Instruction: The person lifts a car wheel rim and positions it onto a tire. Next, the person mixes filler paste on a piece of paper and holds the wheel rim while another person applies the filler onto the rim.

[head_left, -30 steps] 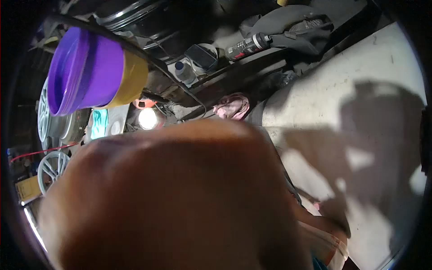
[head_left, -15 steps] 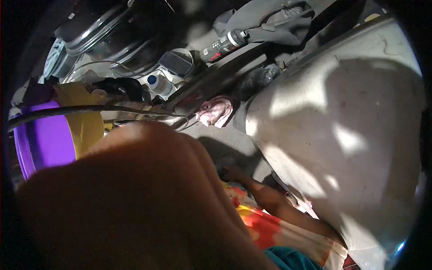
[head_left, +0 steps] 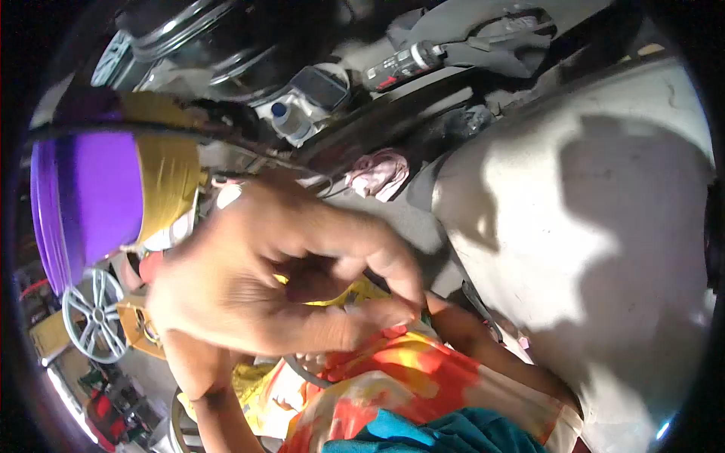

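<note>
My left hand (head_left: 287,279) is close to the camera, its back towards me. Its thumb and index fingertips press together over my patterned red, yellow and cream clothing (head_left: 400,377); whatever may be between them is too small or hidden to name. From the lower right comes my right forearm (head_left: 479,343). My right hand is hidden behind the left fingertips, so its fingers do not show. A teal cloth (head_left: 438,434) lies at the bottom of the view. Left of my left hand is a purple tub-like container (head_left: 106,189) with a tan band.
A large pale, dusty panel (head_left: 521,249) fills the right side. Beyond my hands lie a crumpled pink cloth (head_left: 381,174), a blue-capped bottle (head_left: 294,124) and a black bottle (head_left: 404,66). A dark cable (head_left: 249,143) crosses the container. A silver wheel (head_left: 94,315) stands lower left.
My left hand has come down from a blurred, raised position that blocked the lower view; its pinched fingers now show. It now covers my right hand. The view has shifted slightly.
</note>
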A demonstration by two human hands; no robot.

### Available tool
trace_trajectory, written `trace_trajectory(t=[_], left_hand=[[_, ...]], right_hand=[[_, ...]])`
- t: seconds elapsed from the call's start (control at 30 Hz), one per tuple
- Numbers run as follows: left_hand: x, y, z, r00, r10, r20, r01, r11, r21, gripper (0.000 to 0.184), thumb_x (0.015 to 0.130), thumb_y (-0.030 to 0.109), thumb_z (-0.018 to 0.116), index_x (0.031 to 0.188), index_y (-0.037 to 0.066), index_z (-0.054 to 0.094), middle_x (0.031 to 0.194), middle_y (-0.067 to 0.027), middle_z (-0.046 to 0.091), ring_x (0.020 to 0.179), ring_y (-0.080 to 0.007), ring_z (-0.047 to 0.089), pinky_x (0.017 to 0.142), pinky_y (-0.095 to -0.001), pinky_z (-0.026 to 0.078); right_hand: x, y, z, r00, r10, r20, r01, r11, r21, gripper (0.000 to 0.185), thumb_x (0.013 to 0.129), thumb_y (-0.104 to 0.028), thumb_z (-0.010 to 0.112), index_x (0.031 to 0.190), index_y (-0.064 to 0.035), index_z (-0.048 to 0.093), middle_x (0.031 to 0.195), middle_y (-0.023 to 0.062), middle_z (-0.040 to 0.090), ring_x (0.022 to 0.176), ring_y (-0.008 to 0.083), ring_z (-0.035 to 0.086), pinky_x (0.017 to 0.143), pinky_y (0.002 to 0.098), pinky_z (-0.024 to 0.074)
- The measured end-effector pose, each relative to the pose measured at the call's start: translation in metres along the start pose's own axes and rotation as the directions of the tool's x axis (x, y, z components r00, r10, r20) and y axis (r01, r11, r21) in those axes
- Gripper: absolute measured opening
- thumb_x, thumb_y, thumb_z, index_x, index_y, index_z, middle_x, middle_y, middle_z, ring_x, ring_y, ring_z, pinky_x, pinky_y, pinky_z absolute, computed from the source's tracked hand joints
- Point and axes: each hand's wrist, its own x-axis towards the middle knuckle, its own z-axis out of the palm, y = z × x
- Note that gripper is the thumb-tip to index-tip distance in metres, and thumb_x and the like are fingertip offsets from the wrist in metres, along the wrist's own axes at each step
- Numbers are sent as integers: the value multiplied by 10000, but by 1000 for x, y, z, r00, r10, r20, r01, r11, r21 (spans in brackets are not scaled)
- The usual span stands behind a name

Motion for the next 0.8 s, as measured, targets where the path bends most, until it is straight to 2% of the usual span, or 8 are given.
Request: trace_trajectory(t=[0.17, 0.3, 0.33, 0.43, 0.53, 0.57, 0.73, 0.8], left_hand=[[-84, -48, 71, 932, -345, -112, 361, 916, 177, 409, 789, 148, 807, 1174, 88, 681, 676, -66, 590, 538, -148, 576, 517, -308, 460], [-150, -53, 130, 628, -775, 78, 716, 614, 332, 605, 780, 249, 738, 1324, 59, 553, 1085, -148, 680, 965, -305, 645, 854, -398, 518], [-161, -54, 149, 595, -784, 176, 799, 602, -17, 676, 760, 249, 738, 1365, 58, 504, 1226, -179, 625, 1067, -328, 613, 936, -387, 505], [-170, -37, 184, 815, -577, 52, 577, 800, -165, 572, 747, 90, 675, 1295, 25, 526, 1197, -185, 597, 1070, -350, 601, 930, -418, 498], [-173, -41, 203, 918, -286, -273, 300, 954, 9, 388, 771, 41, 616, 1153, 3, 564, 1062, -176, 594, 994, -374, 596, 865, -450, 491], [-166, -36, 201, 887, -257, -385, 246, 966, -77, 218, 812, 22, 574, 1026, -17, 563, 967, -178, 572, 912, -392, 579, 801, -467, 478], [-203, -23, 190, 785, -228, -576, 249, 968, -44, 496, 821, 294, 693, 1183, -22, 572, 1032, -163, 604, 904, -353, 602, 782, -409, 483], [-217, -8, 195, 803, -332, -495, 334, 938, -86, 467, 812, 182, 675, 1232, 14, 561, 1103, -146, 603, 949, -336, 608, 809, -401, 493]], right_hand=[[3, -10, -6, 996, -9, -87, 13, 999, 38, 415, 785, -315, 707, 1103, -51, 673, 1011, 180, 703, 929, 331, 670, 803, 419, 508], [30, -24, -8, 940, -16, -341, 69, 987, 143, 408, 795, -316, 703, 1105, -52, 673, 1016, 180, 703, 938, 331, 670, 812, 417, 507], [40, -30, -7, 898, -10, -440, 99, 978, 181, 406, 798, -316, 702, 1105, -53, 673, 1017, 179, 704, 941, 331, 671, 814, 416, 506], [76, -52, -20, 755, -20, -656, 242, 937, 250, 401, 806, -317, 699, 1106, -53, 673, 1021, 179, 704, 948, 331, 671, 820, 414, 505], [162, -49, 0, 868, -56, -494, 202, 948, 247, 384, 891, -368, 634, 1085, -37, 649, 952, 217, 675, 946, 394, 641, 823, 462, 484], [238, -1, 44, 920, -71, -385, 154, 969, 192, 383, 928, -386, 582, 1046, -25, 632, 880, 250, 648, 944, 453, 611, 844, 507, 465], [163, -72, 4, 990, -78, -122, 56, 984, -170, 380, 927, -384, 582, 1042, -25, 632, 887, 251, 647, 946, 454, 610, 845, 506, 466], [147, -60, 2, 996, -74, -49, 59, 967, -249, 379, 926, -383, 582, 1040, -25, 632, 890, 251, 647, 947, 454, 610, 845, 506, 466]])
